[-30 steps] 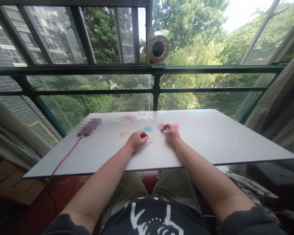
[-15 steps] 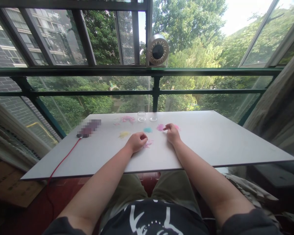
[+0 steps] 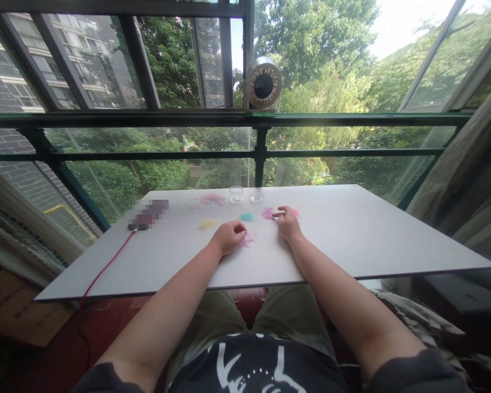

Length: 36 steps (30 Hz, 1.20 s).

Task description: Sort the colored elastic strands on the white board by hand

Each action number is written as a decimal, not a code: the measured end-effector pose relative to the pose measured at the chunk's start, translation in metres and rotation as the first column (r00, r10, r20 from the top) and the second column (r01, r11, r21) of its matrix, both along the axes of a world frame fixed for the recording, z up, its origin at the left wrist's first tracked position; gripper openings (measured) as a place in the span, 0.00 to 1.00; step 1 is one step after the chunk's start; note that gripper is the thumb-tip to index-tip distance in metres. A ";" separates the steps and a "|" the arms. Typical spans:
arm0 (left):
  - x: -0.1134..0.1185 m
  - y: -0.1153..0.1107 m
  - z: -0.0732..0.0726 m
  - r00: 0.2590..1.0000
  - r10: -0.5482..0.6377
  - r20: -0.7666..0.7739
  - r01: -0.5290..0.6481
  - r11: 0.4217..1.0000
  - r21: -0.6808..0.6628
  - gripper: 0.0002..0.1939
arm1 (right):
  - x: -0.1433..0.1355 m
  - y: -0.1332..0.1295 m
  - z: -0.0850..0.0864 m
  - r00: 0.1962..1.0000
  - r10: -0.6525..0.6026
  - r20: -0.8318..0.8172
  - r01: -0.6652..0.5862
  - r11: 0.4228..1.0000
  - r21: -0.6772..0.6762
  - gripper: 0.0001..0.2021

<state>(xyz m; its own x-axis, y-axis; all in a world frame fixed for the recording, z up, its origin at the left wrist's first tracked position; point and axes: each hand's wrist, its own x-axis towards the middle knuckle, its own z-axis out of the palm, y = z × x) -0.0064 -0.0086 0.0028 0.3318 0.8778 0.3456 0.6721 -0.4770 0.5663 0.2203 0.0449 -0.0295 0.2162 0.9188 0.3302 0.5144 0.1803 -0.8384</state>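
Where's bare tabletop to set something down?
The widest free patch on the white table runs from the right forearm to the right edge. A smaller one lies between the red cable and left forearm. It's crowded around the left hand and right hand, among the blue pile and purple piles.

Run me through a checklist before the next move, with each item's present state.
1. Right grip touching the loose pinkish-purple pile: cannot tell; a fingertip is at its edge.
2. Left grip holding something: cannot tell; the fingers are curled.
3. Small turquoise pile apart from the loose pale-yellow pile: ok.
4. Transparent cylindrical container standing on the white tabletop: ok.
5. Thin red cable clear of both hands: ok.
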 end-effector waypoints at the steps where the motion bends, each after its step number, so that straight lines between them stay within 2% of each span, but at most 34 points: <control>1: 0.000 0.000 0.000 1.000 0.000 0.002 0.000 1.000 0.000 0.09 | 0.000 0.000 0.000 1.000 -0.002 -0.011 0.002 1.000 0.006 0.16; 6: -0.001 0.000 -0.001 1.000 -0.001 0.014 0.001 1.000 0.000 0.09 | 0.001 -0.001 0.001 1.000 -0.020 -0.014 0.020 1.000 0.023 0.15; 11: -0.001 -0.001 0.000 1.000 -0.004 0.010 0.004 1.000 -0.007 0.10 | -0.002 -0.005 0.005 0.998 0.038 0.058 -0.037 0.999 -0.027 0.15; 17: 0.000 -0.001 0.001 1.000 -0.010 0.009 0.010 1.000 -0.001 0.09 | -0.003 -0.004 0.003 0.992 0.071 0.102 -0.075 0.996 0.041 0.16; 22: -0.001 0.004 -0.003 0.998 0.060 0.007 -0.061 0.996 0.063 0.10 | 0.001 -0.005 0.004 0.999 0.027 0.044 -0.030 0.997 0.068 0.15; 24: -0.001 0.006 -0.006 0.996 0.083 -0.010 -0.083 0.995 0.060 0.12 | 0.000 -0.009 0.007 0.997 0.027 0.075 -0.031 0.998 0.063 0.14; 26: -0.001 0.007 -0.008 0.995 0.094 -0.035 -0.093 0.995 0.038 0.13 | -0.004 -0.016 0.011 0.976 0.118 0.186 -0.130 0.990 0.053 0.12; 29: -0.001 0.007 -0.008 0.994 0.095 -0.056 -0.095 0.995 0.012 0.14 | -0.013 -0.027 0.017 0.849 0.307 0.431 -0.363 0.930 0.054 0.08; 32: -0.001 0.006 -0.008 0.995 0.089 -0.052 -0.089 0.996 -0.001 0.14 | -0.023 -0.036 0.019 0.745 0.337 0.576 -0.467 0.879 0.091 0.09; 36: -0.001 0.009 -0.011 0.996 0.053 -0.069 -0.052 0.998 0.024 0.15 | -0.031 -0.037 0.017 0.705 0.346 0.619 -0.507 0.856 0.098 0.07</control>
